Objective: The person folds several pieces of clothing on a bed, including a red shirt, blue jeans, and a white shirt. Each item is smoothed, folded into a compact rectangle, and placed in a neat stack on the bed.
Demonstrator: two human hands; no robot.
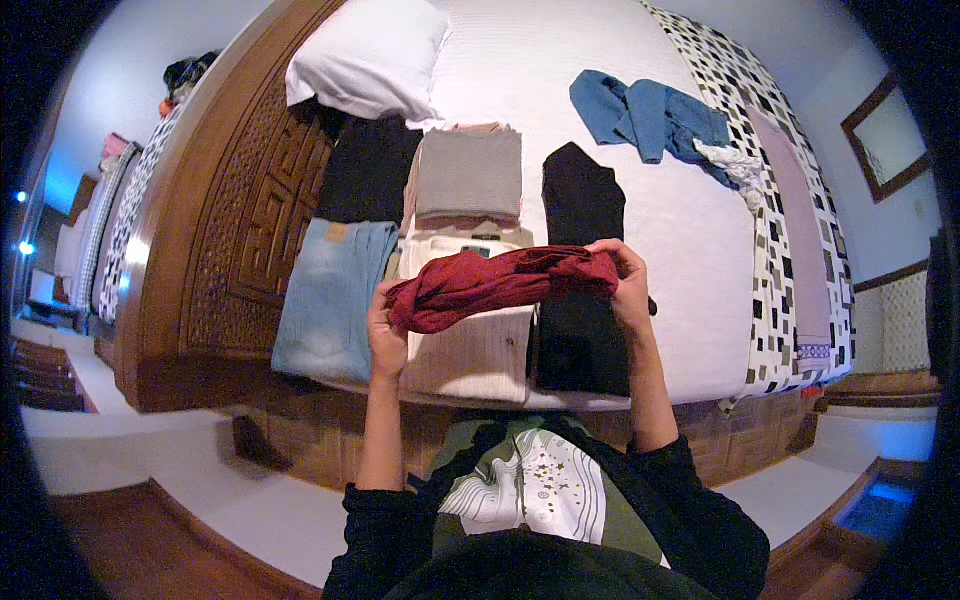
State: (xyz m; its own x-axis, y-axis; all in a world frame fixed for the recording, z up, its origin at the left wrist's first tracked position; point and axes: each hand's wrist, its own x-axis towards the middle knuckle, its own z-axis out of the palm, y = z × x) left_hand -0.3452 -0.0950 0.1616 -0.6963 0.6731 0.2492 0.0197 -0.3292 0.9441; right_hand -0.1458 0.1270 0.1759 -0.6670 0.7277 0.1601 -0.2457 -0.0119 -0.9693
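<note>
Behind red garment, cream fold half-hidden

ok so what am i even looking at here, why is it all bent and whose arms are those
This is one picture from a wide fisheye camera worn on a person's head, looking down, so straight edges curve toward the rim. The arms rising from the bottom are that person's own. Their left hand and right hand hold a bunched dark red garment between them, above a bed with a carved wooden frame. On the bed lie folded clothes: light blue jeans, a grey top, a cream piece and black pieces. Farther off are a crumpled blue garment and a white pillow.
</note>
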